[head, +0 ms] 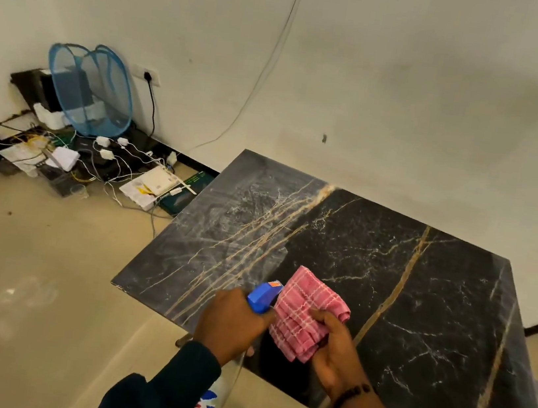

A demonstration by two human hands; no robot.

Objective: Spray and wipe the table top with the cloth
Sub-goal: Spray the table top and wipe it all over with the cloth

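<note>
The folded pink checked cloth (309,313) hangs over the near edge of the black marble table top (389,272), pinched in the right hand (337,348). Just beside it, the left hand (232,323) grips the blue-headed clear spray bottle (263,296).

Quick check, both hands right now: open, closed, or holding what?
Left hand: grips the blue spray bottle at its head.
Right hand: holds the folded pink cloth.
</note>
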